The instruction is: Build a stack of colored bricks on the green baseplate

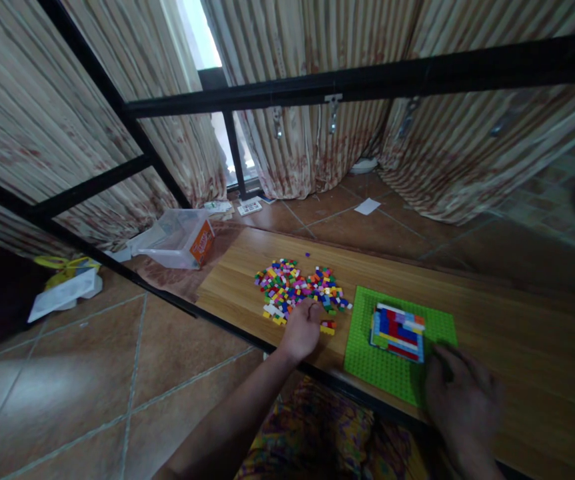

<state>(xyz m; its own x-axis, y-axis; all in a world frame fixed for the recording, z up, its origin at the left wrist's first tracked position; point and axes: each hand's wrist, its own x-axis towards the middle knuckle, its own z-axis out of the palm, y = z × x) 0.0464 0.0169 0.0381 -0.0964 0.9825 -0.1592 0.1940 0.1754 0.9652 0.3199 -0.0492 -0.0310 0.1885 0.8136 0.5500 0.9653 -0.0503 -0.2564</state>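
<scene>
A loose heap of small coloured toy bricks lies on the wooden board. At its near edge is my left hand, fingers bent together in a pinch; whatever may be between the fingertips is hidden. To the right lies a green studded baseplate. On it stands a low block of stacked bricks in blue, red, white and yellow rows. My right hand rests at the baseplate's right edge, beside the stack, with fingers loosely apart and nothing seen in them.
The long wooden board has a dark near edge. Beyond its left end sits a clear plastic bin with an orange label. A black metal frame crosses above, before striped curtains. A white paper lies on the tiles.
</scene>
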